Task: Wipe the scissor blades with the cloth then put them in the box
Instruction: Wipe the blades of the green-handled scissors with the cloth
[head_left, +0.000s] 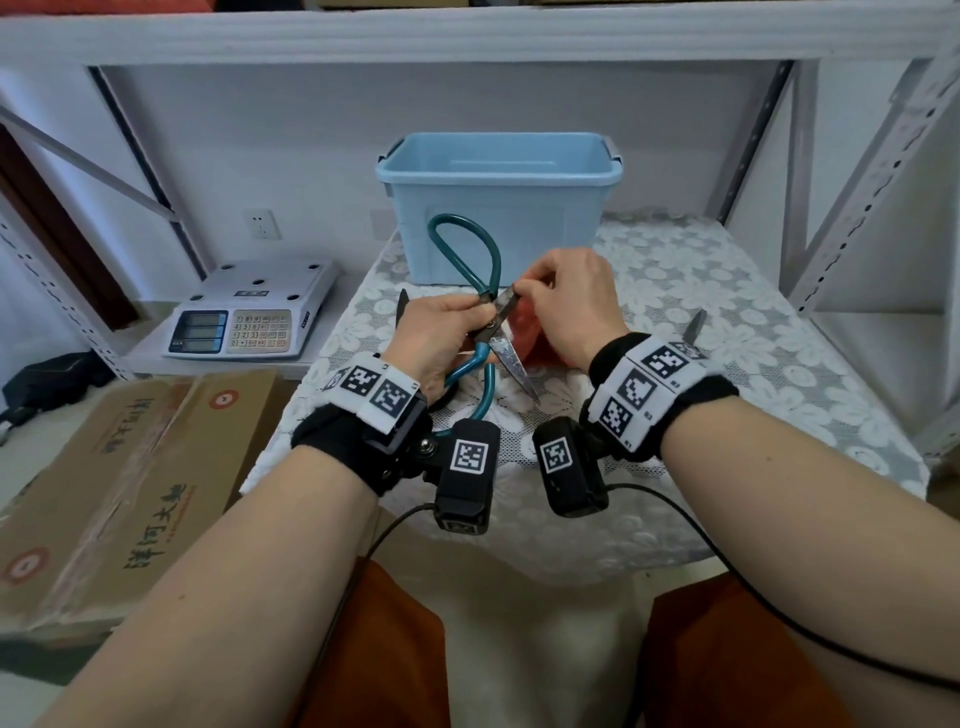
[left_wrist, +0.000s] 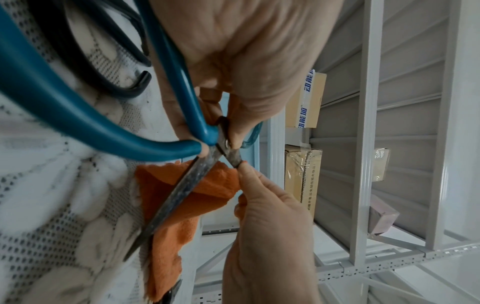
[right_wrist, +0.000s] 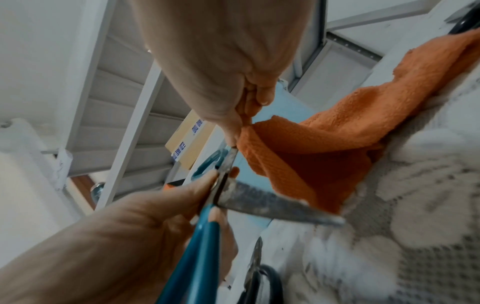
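- The scissors (head_left: 488, 332), teal-handled with their blades spread open, are being held above the middle of the table (head_left: 727, 312), in front of the box (head_left: 498, 202).
- The left hand (head_left: 441, 338) is gripping the scissors at the pivot, its thumb and fingers clamped around the joint.
- The right hand (head_left: 571, 306) is pinching the upper blade's tip together with the orange cloth (left_wrist: 187, 197), which is hanging below the hand and trailing onto the table.
- The lower blade (right_wrist: 280, 207) is pointing down toward the lace cover.
- The box, light blue and open, is sitting at the table's far edge.
- Another pair of dark scissors (left_wrist: 114, 67) is lying on the table under the left hand.
- A scale (head_left: 249, 312) is sitting on a low shelf past the table's left edge.
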